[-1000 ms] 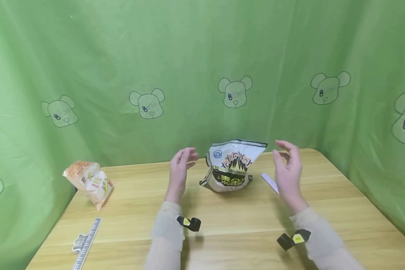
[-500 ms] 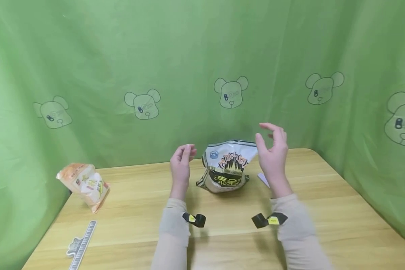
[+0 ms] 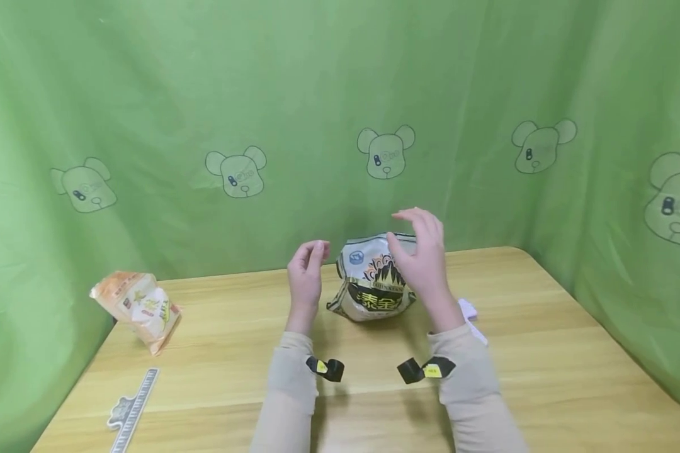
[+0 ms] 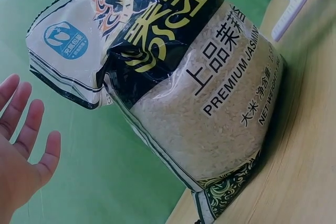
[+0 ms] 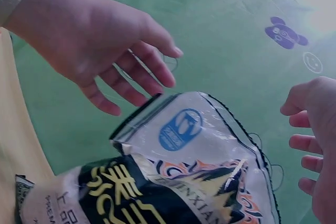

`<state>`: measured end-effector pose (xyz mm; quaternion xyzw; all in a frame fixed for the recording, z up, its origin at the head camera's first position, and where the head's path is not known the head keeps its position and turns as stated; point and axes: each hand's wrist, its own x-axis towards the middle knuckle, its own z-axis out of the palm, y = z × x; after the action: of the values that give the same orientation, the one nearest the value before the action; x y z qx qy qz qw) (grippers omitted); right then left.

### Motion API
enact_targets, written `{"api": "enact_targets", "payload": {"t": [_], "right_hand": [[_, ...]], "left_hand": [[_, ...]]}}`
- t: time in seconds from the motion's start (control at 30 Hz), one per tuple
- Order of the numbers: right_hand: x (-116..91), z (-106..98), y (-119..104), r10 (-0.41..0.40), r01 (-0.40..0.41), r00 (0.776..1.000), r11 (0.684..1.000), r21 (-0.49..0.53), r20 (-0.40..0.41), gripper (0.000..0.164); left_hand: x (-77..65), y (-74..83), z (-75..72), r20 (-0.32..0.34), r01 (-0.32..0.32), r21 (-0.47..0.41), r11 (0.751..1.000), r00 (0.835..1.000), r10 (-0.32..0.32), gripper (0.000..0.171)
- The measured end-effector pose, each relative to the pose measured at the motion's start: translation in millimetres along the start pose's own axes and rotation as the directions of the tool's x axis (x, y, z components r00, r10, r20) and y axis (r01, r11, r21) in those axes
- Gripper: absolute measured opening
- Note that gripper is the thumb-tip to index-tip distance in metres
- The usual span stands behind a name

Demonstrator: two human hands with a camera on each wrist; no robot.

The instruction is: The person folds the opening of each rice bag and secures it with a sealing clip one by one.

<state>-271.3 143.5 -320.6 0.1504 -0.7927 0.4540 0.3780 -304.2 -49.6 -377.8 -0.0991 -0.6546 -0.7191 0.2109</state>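
Observation:
A clear-and-white bag of rice point(image 3: 376, 292) with a black label stands on the table between my hands. My left hand point(image 3: 306, 277) hovers to the left of its top, fingers loosely bent and holding nothing. My right hand point(image 3: 422, 267) is raised at the bag's upper right, thumb and fingers spread apart and nothing held; it hides part of the bag in the head view. The right wrist view shows the bag's flat top edge point(image 5: 184, 124) with the left hand point(image 5: 113, 51) near its corner. Whether either hand touches it, I cannot tell.
An orange-and-white packet point(image 3: 141, 308) leans at the table's left. Nearer lies a long grey clip point(image 3: 133, 409) with a piano-key pattern. Beyond my right wrist lies a white clip point(image 3: 470, 318). A green curtain point(image 3: 317, 94) hangs behind the wooden table point(image 3: 544, 352).
My right hand has moved left from beside the bag to in front of its upper right edge. The white clip now shows to the right of that wrist. My left hand has barely moved.

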Motion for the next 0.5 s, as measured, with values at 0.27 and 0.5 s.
{"api": "enact_targets", "payload": {"t": [0.27, 0.5], "right_hand": [[-5.2, 15.8, -5.8, -0.034, 0.045, 0.992, 0.995, -0.094, 0.121, 0.040], [-5.9, 21.7, -1.7, -0.038, 0.061, 0.991, 0.982, -0.181, 0.126, 0.044]], "left_hand": [[-2.1, 0.4, 0.8, 0.016, 0.002, 0.016, 1.000, 1.000, -0.003, 0.031], [-1.1, -1.9, 4.7, 0.038, 0.027, -0.006, 1.000, 0.999, -0.027, 0.033]]}}
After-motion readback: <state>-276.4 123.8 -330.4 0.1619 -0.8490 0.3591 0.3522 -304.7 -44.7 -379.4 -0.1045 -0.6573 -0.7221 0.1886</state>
